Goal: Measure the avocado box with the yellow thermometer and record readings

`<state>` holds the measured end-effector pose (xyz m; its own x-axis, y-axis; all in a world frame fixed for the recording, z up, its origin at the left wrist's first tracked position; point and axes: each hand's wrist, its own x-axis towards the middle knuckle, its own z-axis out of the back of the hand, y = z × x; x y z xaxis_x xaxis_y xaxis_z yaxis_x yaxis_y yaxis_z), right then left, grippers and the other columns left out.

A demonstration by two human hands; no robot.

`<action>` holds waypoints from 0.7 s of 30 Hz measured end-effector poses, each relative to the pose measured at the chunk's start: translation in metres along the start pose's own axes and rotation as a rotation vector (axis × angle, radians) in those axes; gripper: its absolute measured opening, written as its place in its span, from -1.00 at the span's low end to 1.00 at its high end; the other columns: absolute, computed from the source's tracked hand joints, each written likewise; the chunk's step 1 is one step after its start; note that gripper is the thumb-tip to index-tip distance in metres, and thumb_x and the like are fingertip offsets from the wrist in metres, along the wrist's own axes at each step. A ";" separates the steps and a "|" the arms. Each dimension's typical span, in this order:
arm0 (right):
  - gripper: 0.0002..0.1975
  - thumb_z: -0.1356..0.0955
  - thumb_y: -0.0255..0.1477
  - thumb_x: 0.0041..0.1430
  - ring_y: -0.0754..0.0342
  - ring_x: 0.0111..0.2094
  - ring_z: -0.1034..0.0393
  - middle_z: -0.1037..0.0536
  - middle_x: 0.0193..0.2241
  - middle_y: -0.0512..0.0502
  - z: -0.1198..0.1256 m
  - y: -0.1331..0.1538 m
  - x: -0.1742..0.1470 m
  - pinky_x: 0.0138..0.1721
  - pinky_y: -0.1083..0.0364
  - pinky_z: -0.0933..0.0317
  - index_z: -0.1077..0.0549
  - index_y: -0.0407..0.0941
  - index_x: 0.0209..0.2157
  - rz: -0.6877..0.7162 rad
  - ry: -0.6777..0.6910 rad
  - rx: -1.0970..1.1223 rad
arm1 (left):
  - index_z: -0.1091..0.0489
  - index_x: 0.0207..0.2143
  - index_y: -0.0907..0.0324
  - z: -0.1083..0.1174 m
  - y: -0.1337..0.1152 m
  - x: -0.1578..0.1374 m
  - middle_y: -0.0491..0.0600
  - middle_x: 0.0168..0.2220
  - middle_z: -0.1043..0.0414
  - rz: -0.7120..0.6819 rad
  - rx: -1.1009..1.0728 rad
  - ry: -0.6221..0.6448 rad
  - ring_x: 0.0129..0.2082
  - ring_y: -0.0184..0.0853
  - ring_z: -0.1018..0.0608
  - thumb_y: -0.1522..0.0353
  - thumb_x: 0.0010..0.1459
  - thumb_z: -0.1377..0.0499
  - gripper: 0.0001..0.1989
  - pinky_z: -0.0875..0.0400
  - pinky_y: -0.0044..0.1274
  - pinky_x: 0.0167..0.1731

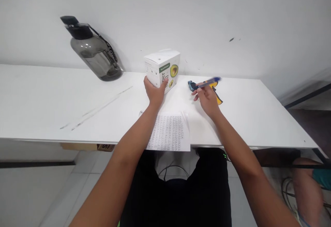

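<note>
A white box [157, 71] with avocado pictures stands tilted near the back of the white table [103, 116]. My left hand [155, 90] grips its lower part, thumb on the printed side. My right hand [206, 97] holds a blue pen [208, 82], its blue end slightly blurred. Just behind and under that hand lies a yellow and black tool [217, 97], partly covered. A small blue and black piece [191, 85] shows by the fingertips; I cannot tell whether it belongs to the tool. Between my forearms a printed sheet of paper [169, 132] overhangs the table's front edge.
A grey transparent bottle [95, 52] with a black lid stands at the back left by the wall [165, 13]. Dark scuff lines mark the tabletop's left part. Below at right, another person's leg [306, 189] is visible near a dark metal frame.
</note>
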<state>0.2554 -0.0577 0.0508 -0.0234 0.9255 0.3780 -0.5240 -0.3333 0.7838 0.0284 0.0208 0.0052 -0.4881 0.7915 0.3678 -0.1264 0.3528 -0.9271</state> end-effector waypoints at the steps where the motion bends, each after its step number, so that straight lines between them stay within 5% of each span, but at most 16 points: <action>1: -0.57 -0.18 -0.02 0.42 0.00 -0.39 -0.48 -0.60 -0.27 -0.09 0.003 0.006 -0.013 -0.30 -0.02 -0.35 -0.42 -0.02 0.01 0.012 -0.024 0.111 | -0.17 0.24 -0.01 -0.001 0.001 0.001 0.11 0.25 -0.30 0.001 0.004 -0.020 0.36 0.01 -0.33 0.04 -0.08 -0.51 -0.08 -0.25 -0.12 0.38; 4: -0.60 -0.31 0.06 0.31 0.03 -0.43 -0.41 -0.53 -0.40 -0.02 0.008 0.018 -0.063 -0.36 0.01 -0.33 -0.44 0.02 -0.26 0.007 -0.053 0.150 | -0.19 0.24 0.00 -0.004 0.003 0.003 0.13 0.25 -0.29 -0.004 0.003 -0.069 0.40 0.05 -0.27 0.07 -0.12 -0.53 -0.06 -0.15 -0.10 0.42; 6: -0.67 -0.37 0.00 0.28 0.04 -0.49 -0.37 -0.48 -0.50 0.03 0.011 0.018 -0.092 -0.43 0.03 -0.29 -0.46 0.03 -0.31 -0.032 0.215 0.106 | -0.19 0.25 0.03 -0.005 0.004 0.006 0.14 0.27 -0.27 -0.007 0.007 -0.092 0.43 0.07 -0.22 0.09 -0.15 -0.55 -0.04 -0.07 -0.09 0.45; 8: -0.73 -0.35 -0.07 0.32 0.05 -0.50 -0.36 -0.47 -0.50 0.06 0.011 0.015 -0.105 -0.42 0.04 -0.29 -0.47 0.04 -0.15 -0.026 0.398 0.126 | -0.18 0.25 0.05 -0.006 0.005 0.011 0.16 0.30 -0.24 0.001 0.021 -0.103 0.45 0.09 -0.18 0.09 -0.16 -0.55 -0.02 0.00 -0.08 0.47; 12: -0.72 -0.30 -0.13 0.38 0.00 -0.34 -0.52 -0.61 -0.34 -0.01 0.002 0.010 -0.092 -0.31 0.01 -0.38 -0.43 0.04 0.00 -0.010 0.491 0.120 | -0.17 0.24 0.03 -0.009 0.008 0.025 0.17 0.34 -0.23 0.030 0.030 -0.131 0.48 0.10 -0.13 0.09 -0.16 -0.55 -0.02 0.09 -0.07 0.49; 15: -0.73 -0.29 -0.18 0.39 -0.10 -0.14 -0.58 -0.68 -0.19 -0.12 -0.011 0.009 -0.073 -0.06 -0.12 -0.41 -0.50 0.01 -0.02 0.146 0.440 -0.159 | -0.18 0.24 0.04 -0.014 0.014 0.039 0.17 0.35 -0.22 0.031 0.022 -0.210 0.51 0.08 -0.08 0.10 -0.17 -0.55 -0.02 0.12 -0.12 0.51; 18: -0.75 -0.32 -0.28 0.41 -0.20 0.14 -0.50 -0.70 -0.05 -0.13 -0.023 0.004 -0.058 0.31 -0.34 -0.10 -0.55 0.04 0.03 0.431 0.419 -0.452 | -0.15 0.27 0.05 -0.017 0.021 0.049 0.18 0.38 -0.17 0.050 0.018 -0.247 0.52 0.06 -0.04 0.08 -0.16 -0.55 0.01 0.12 -0.16 0.51; 21: -0.73 -0.30 -0.38 0.46 -0.17 0.26 -0.41 -0.70 -0.02 -0.05 -0.032 -0.005 -0.044 0.41 -0.44 0.20 -0.54 0.10 0.08 0.586 0.401 -0.559 | -0.10 0.28 0.03 -0.017 0.027 0.055 0.15 0.40 -0.14 0.118 -0.027 -0.259 0.51 0.03 -0.09 0.04 -0.11 -0.52 0.00 0.06 -0.16 0.50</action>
<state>0.2320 -0.0911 0.0140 -0.6574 0.6624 0.3591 -0.6690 -0.7324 0.1264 0.0129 0.0823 0.0011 -0.7026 0.6757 0.2233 -0.0337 0.2818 -0.9589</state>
